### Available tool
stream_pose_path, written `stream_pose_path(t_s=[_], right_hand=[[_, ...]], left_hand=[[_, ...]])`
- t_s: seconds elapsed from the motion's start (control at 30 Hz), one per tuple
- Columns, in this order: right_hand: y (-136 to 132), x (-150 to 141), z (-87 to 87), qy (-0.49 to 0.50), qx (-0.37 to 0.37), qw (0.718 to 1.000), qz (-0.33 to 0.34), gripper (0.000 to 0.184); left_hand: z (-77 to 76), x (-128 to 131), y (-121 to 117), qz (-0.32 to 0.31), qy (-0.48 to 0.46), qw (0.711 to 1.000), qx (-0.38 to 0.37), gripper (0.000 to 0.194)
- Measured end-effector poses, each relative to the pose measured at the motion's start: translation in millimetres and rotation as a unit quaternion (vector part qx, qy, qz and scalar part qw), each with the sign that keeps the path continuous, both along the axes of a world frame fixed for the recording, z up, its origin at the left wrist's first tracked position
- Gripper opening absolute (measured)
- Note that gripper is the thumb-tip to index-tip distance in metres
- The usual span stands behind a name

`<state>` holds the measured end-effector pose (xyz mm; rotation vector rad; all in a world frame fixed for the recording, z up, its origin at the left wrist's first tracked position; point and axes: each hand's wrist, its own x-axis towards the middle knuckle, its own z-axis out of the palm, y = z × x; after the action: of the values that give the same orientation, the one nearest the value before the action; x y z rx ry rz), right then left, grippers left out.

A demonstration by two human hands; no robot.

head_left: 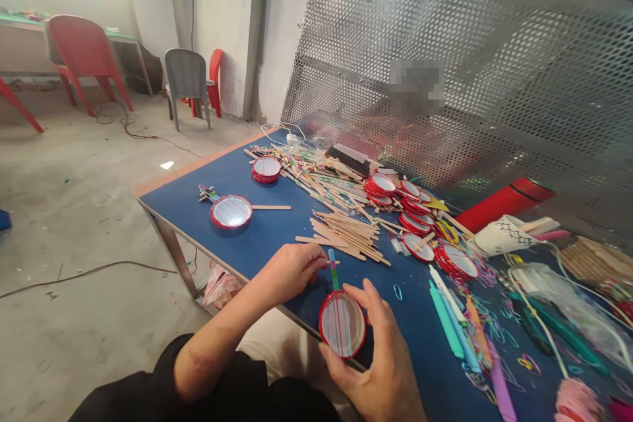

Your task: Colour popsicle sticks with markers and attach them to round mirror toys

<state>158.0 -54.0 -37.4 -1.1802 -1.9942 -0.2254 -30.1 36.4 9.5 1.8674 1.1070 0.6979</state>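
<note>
My right hand (380,356) grips a toy banjo (343,323) by its round red-rimmed body, thumb and fingers on opposite sides. The banjo's neck is a craft stick coloured green, purple and blue, pointing away from me, and strings run over its pale face. At the neck's upper end, my left hand (299,270) is closed in a pinch on a short wooden peg (333,262) lying across it; the fingertips partly hide the peg. Farther left on the table lies another toy banjo (231,211) with crosswise pegs and a bare stick at its other end.
On the blue table (277,237) lie heaped craft sticks (346,234), stacked red-rimmed discs (415,214), pens (448,316) and scattered rubber bands (529,362). A tipped paper cup (502,235) and a red cylinder (509,204) lie at right, before a perforated metal panel (459,33).
</note>
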Motion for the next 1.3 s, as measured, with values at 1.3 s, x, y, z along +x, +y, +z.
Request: stream_pose_path(t_s=[1.3], right_hand=[[-1.3, 0.6, -2.8, 0.038, -0.012, 0.999, 0.013, 0.087]], left_hand=[[-0.2, -2.8, 3.6, -0.011, -0.049, 0.993, -0.103, 0.008]])
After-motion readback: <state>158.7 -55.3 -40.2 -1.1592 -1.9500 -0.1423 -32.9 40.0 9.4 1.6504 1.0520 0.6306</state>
